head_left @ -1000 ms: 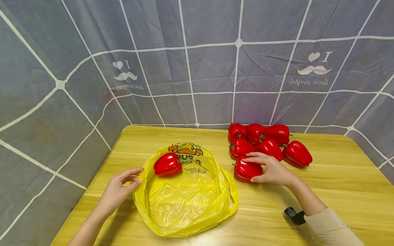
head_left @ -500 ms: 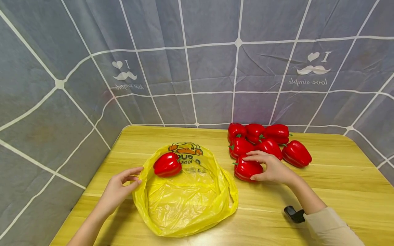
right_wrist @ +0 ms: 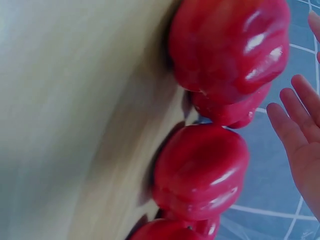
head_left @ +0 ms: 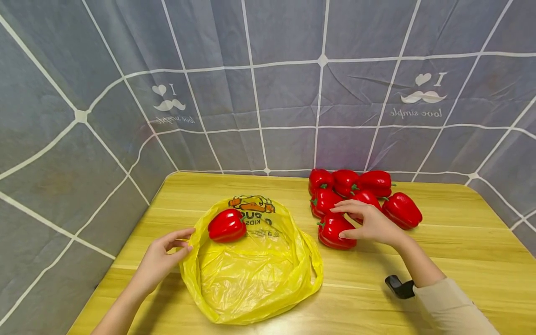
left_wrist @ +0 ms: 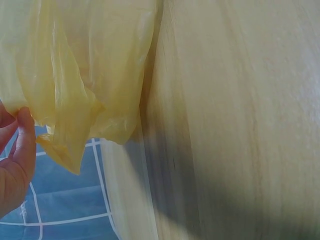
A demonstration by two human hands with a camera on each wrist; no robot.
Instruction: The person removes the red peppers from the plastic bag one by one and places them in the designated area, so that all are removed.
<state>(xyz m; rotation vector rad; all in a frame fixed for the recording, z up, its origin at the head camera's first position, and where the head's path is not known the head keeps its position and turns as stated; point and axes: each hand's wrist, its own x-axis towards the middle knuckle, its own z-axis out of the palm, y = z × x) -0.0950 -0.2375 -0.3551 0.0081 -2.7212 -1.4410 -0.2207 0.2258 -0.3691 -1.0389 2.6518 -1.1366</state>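
My left hand (head_left: pixel 164 258) pinches the left rim of a yellow plastic bag (head_left: pixel 247 274) between thumb and fingers. In the left wrist view that hand (left_wrist: pixel 17 155) grips the bag's crumpled edge (left_wrist: pixel 75 95). The bag lies with its mouth spread wide, and one red bell pepper (head_left: pixel 227 225) rests inside at the back left. My right hand (head_left: pixel 370 223) hovers with spread fingers just above the front bell pepper (head_left: pixel 335 235) of a group on the right. Its fingers (right_wrist: pixel 296 120) look straight and apart from the peppers (right_wrist: pixel 200 170) in the right wrist view.
Behind the front pepper, several more red bell peppers (head_left: pixel 321 181) cluster at the back of the wooden table (head_left: pixel 452 260). One bell pepper (head_left: pixel 402 211) sits at the cluster's right end. A grey curtain with white lines (head_left: pixel 289 97) hangs behind and to the left.
My right hand has lifted off the front pepper and its fingers have spread; they were around that pepper before. The left hand and the bag stay as they were.
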